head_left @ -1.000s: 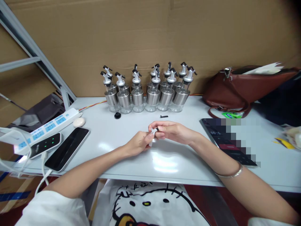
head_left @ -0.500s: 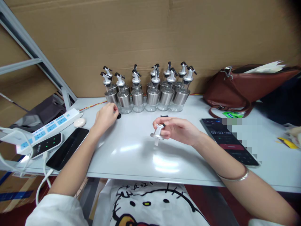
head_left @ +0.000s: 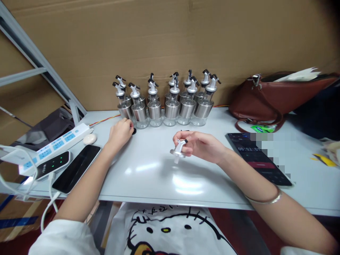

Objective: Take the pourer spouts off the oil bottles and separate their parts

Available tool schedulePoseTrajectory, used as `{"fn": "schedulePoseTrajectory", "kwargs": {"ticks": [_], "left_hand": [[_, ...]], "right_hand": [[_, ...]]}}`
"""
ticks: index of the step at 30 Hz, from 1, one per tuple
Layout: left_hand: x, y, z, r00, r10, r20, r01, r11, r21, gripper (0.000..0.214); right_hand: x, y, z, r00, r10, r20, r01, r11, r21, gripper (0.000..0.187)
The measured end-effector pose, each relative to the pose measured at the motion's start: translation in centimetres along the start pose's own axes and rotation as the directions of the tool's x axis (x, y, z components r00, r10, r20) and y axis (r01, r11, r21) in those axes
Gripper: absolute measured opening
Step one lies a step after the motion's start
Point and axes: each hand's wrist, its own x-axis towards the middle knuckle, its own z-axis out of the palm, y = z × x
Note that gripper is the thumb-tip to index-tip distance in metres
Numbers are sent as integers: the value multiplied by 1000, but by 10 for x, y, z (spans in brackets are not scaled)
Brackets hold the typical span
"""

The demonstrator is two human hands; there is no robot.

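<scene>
The pour spout (head_left: 178,148) is just above the near part of the white tabletop (head_left: 148,184), with its flat disc facing down and a clear stem below. The right hand (head_left: 202,145) grips it from the side between thumb and fingers, a hold that seems chosen to leave the disc and stem uncovered. The left hand (head_left: 120,132) reaches forward to a round black stopper (head_left: 134,131) on the table, its fingers bent at the stopper's edge; whether they have closed on it cannot be told, since the hand hides most of it. Just behind stand the glass bottles (head_left: 171,109) with steel bands, grouped upright near the cardboard wall (head_left: 106,46), probably to give the hands room in front. A phone (head_left: 77,168) and power strip (head_left: 58,143) lie at the left, perhaps side by side for charging.
</scene>
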Motion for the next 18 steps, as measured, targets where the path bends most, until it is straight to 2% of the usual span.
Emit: {"fn": "schedulePoseTrajectory", "kwargs": {"ticks": [8, 10, 11, 13, 15, 16, 18], "left_hand": [[-2, 4, 2, 1000, 23, 20, -22, 999, -34, 13], [-2, 7, 4, 999, 37, 2, -37, 986, -165, 8], [-2, 10, 5, 999, 44, -5, -43, 957, -285, 6], [-3, 17, 5, 998, 53, 25, -28, 809, -587, 7], [-8, 29, 3, 991, 76, 108, 49, 546, -836, 12], [-11, 36, 1, 984, 94, 150, 98, 414, -905, 15], [-21, 51, -5, 979, 118, 164, 142, 179, -974, 19]], "right_hand": [[1, 1, -1, 1000, -15, -4, 15, 998, -59, 16], [2, 3, -2, 998, -43, -39, 40, 997, -69, 16], [3, 3, -2, 995, -70, -71, 65, 995, -73, 17], [4, 3, -2, 977, -144, -159, 132, 987, -86, 16], [4, 1, -2, 945, -219, -242, 199, 974, -107, 15], [4, 0, -2, 931, -245, -270, 221, 968, -117, 15], [3, -3, -2, 911, -277, -306, 250, 960, -126, 16]]}}
